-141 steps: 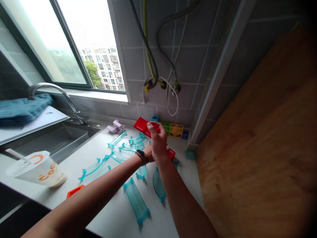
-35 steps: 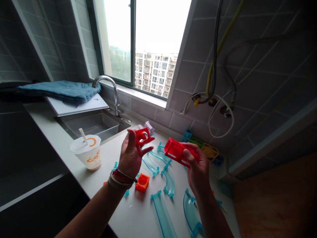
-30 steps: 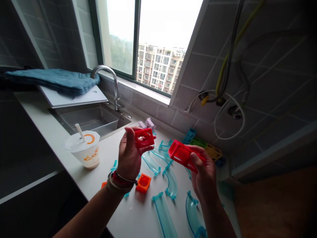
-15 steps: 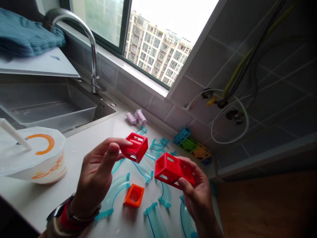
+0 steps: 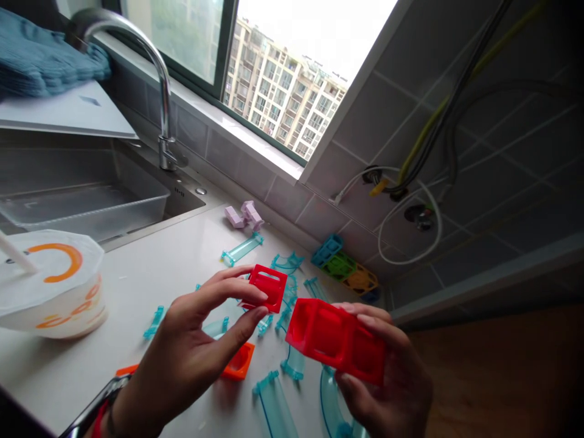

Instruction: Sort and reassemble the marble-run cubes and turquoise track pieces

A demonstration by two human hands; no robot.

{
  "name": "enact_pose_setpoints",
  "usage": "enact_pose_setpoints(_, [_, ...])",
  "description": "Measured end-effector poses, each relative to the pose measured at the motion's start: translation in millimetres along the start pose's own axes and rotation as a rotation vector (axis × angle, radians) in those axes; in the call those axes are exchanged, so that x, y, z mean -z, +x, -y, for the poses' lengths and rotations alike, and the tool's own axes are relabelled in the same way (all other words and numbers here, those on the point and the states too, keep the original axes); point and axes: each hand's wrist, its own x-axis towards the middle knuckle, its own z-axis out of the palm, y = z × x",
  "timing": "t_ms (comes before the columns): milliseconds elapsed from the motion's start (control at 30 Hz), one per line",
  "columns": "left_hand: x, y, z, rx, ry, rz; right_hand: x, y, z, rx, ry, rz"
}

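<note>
Both hands now sit closer together than before: the left hand [image 5: 191, 350] pinches the small red cube [image 5: 270, 286] between thumb and fingertips, just beside the end of the long red block [image 5: 337, 339], which the grip of the right hand [image 5: 392, 380] clamps from beneath. Both are glossy, hollow, windowed plastic, above the middle of the tabletop [image 5: 182, 249]

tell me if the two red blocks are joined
Apart: thin gap between the red cube in the left hand and the long block in the right hand.
</note>
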Motion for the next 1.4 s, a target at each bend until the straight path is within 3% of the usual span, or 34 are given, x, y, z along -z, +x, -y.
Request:
enact_pose_setpoints(167, [-12,0,7,0.034,-0.026,0.054,3,2,-5,-0.068,-0.027,0.002])
enact_pose_setpoints(400, [-23,-4,16,0.145,-0.088,-0.001,5,6,-30,-0.408,0.191,-0.148])
enact_pose_setpoints(600, [-23,-3,14,0.165,-0.121,0.026,5,17,-42,-0.602,0.24,-0.133])
enact_pose_setpoints(833, [-24,1,15,0.203,-0.252,0.045,7,19,-43,-0.627,0.206,-0.008])
enact_pose_setpoints(1400, [-26,0,4,0.328,-0.397,0.115,9,18,-42,-0.557,0.175,0.038])
